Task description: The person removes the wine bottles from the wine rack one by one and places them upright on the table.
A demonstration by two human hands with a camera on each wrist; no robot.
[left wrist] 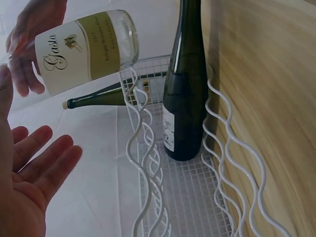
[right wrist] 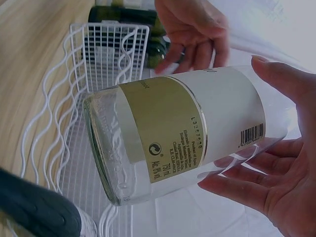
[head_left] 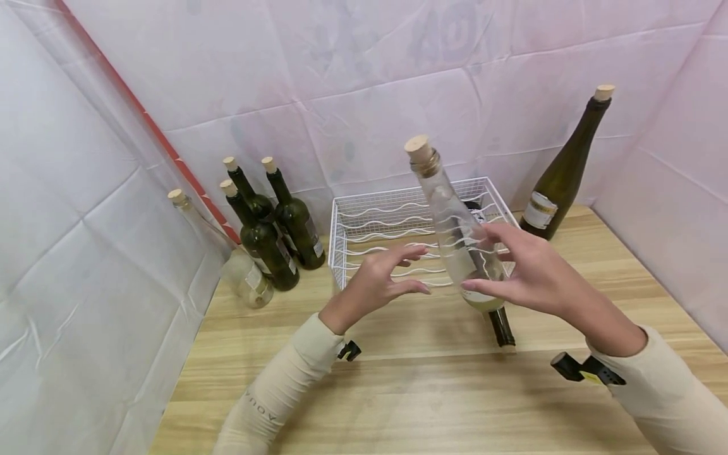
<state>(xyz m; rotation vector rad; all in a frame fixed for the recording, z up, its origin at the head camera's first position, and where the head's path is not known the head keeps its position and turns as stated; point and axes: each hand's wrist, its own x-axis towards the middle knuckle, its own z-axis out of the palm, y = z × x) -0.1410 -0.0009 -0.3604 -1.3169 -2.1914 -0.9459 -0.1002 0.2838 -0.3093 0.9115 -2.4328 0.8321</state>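
My right hand [head_left: 485,262] grips a clear glass bottle [head_left: 455,227] round its lower body, tilted with the cork up and away, just above the front of a white wire rack [head_left: 392,218]. In the right wrist view the fingers [right wrist: 256,185] curl under the labelled bottle [right wrist: 187,133]. The left hand [head_left: 418,270] hovers open just left of the bottle, not touching it. Its palm [left wrist: 29,187] faces the bottle [left wrist: 84,49] in the left wrist view. A dark bottle [left wrist: 185,98] lies in the rack [left wrist: 148,163], its neck [head_left: 502,327] poking out over the front edge.
Three dark green corked bottles [head_left: 273,227] stand at the back left of the wooden table [head_left: 421,392], and a clear one [head_left: 233,259] leans beside them. A tall olive bottle [head_left: 563,170] stands at the back right. White sheeting walls in three sides.
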